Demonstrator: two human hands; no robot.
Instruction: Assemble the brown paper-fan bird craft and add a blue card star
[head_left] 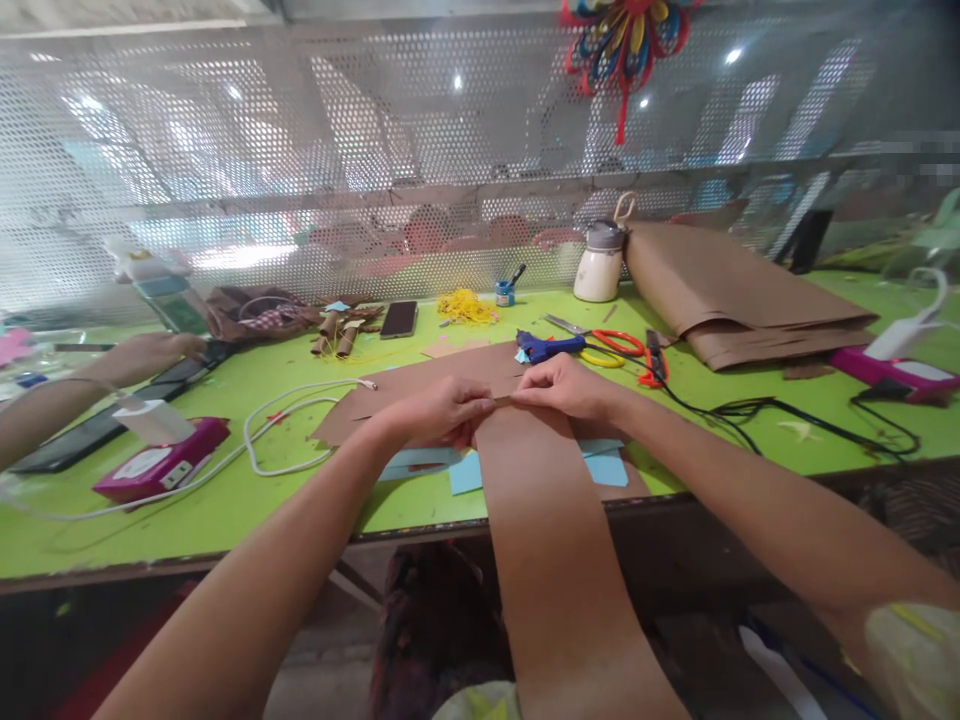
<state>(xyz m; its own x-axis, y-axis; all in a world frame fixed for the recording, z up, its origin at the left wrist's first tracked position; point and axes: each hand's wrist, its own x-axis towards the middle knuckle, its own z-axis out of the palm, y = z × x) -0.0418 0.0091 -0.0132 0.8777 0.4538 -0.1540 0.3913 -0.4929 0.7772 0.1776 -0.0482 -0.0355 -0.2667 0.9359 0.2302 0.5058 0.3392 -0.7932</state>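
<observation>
A long strip of brown paper (551,520) hangs from the table toward my lap. Its far end is pinched by my left hand (448,408) and my right hand (556,388), fingers closed at either corner, and the edge between them looks folded over. Beneath my hands lies a larger brown paper sheet (360,403), with light blue paper pieces (466,474) near the table edge. Just beyond my right hand rest a blue glue gun (551,346) and orange-handled scissors (616,343).
Magenta power sockets (161,462) with a white cable (251,440) sit at left, near another person's hand (161,352). Behind are a phone (399,319), yellow string (466,306), a white jug (598,265) and stacked brown paper (739,285). Black cord (750,408) runs right.
</observation>
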